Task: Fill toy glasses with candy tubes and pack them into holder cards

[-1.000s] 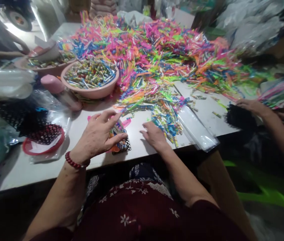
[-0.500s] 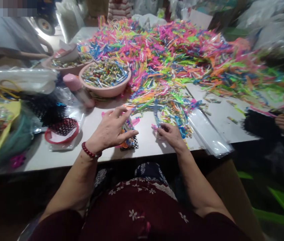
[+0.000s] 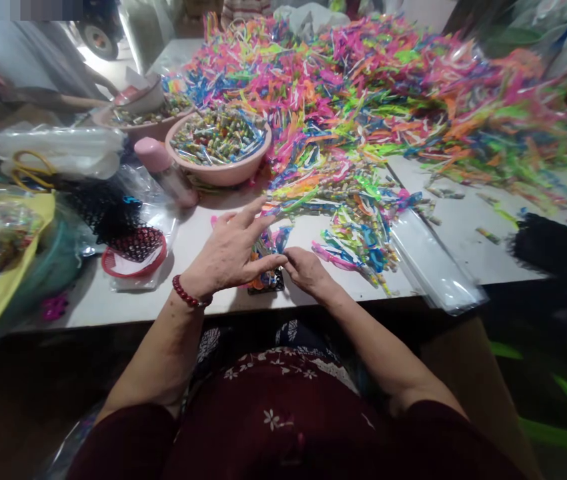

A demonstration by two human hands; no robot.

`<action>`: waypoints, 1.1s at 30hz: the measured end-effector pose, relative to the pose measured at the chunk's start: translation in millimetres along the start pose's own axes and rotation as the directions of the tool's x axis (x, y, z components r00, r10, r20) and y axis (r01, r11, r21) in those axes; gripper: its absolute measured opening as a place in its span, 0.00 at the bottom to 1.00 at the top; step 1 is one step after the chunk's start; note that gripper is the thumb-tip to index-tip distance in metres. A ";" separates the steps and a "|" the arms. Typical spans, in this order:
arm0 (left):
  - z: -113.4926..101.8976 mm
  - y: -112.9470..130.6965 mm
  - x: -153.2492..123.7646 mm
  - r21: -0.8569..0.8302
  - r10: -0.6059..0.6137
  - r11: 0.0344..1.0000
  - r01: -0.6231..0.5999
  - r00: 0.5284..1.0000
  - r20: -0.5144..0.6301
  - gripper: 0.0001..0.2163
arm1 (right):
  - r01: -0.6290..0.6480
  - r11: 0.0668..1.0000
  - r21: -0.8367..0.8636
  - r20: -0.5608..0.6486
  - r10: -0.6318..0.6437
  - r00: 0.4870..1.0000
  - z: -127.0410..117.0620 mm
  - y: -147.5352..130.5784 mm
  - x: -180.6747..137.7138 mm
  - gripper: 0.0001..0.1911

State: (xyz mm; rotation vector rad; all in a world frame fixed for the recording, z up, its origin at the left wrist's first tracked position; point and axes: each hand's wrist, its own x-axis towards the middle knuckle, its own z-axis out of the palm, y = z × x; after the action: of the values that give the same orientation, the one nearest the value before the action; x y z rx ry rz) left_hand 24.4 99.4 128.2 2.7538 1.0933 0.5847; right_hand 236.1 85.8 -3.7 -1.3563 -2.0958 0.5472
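Colourful strips point(image 3: 263, 245) on that black mesh piece point(image 3: 278, 281), twelve o'clock from the maroon top point(image 3: 243, 417), look light, floppy, probably slippery, so I'd pinch mid-bunch; left hand point(image 3: 226, 253) is spread over them, right hand point(image 3: 309, 273) curled beside it, can't tell if gripping.

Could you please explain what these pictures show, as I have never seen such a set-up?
There is no machine: a camera worn on a person's head looks down at their bare hands. The left hand is spread over colorful bits on a black openwork piece. The right hand is beside the left thumb; whether it holds anything is unclear. The white table also bears a multicolored heap, a pink bowl of small pieces and clear plastic sleeves.
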 end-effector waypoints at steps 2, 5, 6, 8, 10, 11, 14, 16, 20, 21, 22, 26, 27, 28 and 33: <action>-0.5 1.1 0.0 -0.004 0.008 1.000 -0.008 1.000 0.012 0.34 | 0.015 0.994 -0.105 0.065 -0.008 0.998 -5.1 -5.4 4.5 0.08; -0.6 1.7 0.0 -0.013 0.011 1.000 -0.011 1.000 0.012 0.35 | -0.005 0.973 -0.231 0.149 0.040 0.988 -12.4 -12.7 10.5 0.07; -0.5 1.4 0.1 -0.014 0.010 1.000 -0.010 1.000 0.009 0.35 | -0.013 0.968 -0.252 0.169 0.057 0.984 -14.3 -14.5 12.0 0.07; -0.1 0.5 0.2 -0.018 0.015 1.000 -0.015 1.000 0.008 0.36 | -0.026 0.963 -0.269 0.189 0.079 0.979 -16.0 -17.3 14.0 0.06; 0.4 -0.8 0.0 -0.022 0.034 0.999 -0.034 0.999 0.014 0.37 | -0.039 0.964 -0.264 0.193 0.092 0.977 -13.9 -19.8 14.8 0.06; 0.7 -1.5 -0.2 -0.021 0.045 0.999 -0.045 0.999 0.018 0.36 | -0.051 0.965 -0.256 0.192 0.103 0.976 -11.3 -21.1 15.1 0.06; 1.8 -3.2 -0.9 0.000 0.057 0.998 -0.057 0.998 0.018 0.32 | -0.099 0.967 -0.233 0.173 0.142 0.975 -0.9 -23.0 14.9 0.06; 2.4 -3.7 -1.1 0.013 0.038 0.999 -0.038 0.999 0.007 0.31 | -0.099 0.973 -0.209 0.153 0.132 0.979 2.3 -19.7 11.9 0.07; 1.2 -3.8 -0.7 0.023 0.027 0.999 -0.027 1.000 -0.003 0.33 | -0.035 0.981 -0.189 0.018 0.039 0.999 -16.5 3.4 -13.9 0.11; 0.4 -3.5 -0.6 0.026 0.038 0.999 -0.038 0.999 0.001 0.32 | -0.055 0.970 -0.235 -0.044 0.046 0.998 -25.6 12.2 -24.7 0.13; -0.5 -3.2 -0.5 0.029 0.052 0.998 -0.052 0.999 0.007 0.32 | -0.099 0.947 -0.305 -0.106 0.069 0.992 -35.0 21.8 -36.4 0.14; -1.2 -2.8 -1.1 0.060 0.080 0.995 -0.079 0.997 0.002 0.31 | -0.280 0.736 -0.616 -0.228 0.174 0.958 -61.6 59.3 -75.5 0.09; -0.2 -3.3 -1.3 0.071 0.080 0.994 -0.080 0.997 -0.007 0.31 | -0.282 0.695 -0.661 -0.225 0.176 0.958 -63.9 66.9 -79.7 0.09; 1.1 -4.0 -1.5 0.082 0.080 0.994 -0.078 0.997 -0.017 0.31 | -0.274 0.672 -0.688 -0.216 0.172 0.961 -64.7 73.0 -81.2 0.09; 5.4 -6.9 -2.1 0.119 0.086 0.990 -0.080 0.995 -0.047 0.30 | -0.191 0.706 -0.682 -0.145 0.126 0.981 -60.9 75.7 -60.9 0.09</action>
State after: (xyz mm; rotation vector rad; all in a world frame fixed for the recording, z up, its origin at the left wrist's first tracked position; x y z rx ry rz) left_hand 20.8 103.2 120.9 2.9128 1.0600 0.6260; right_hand 347.1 62.0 -19.6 -1.9379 -2.2098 -0.3018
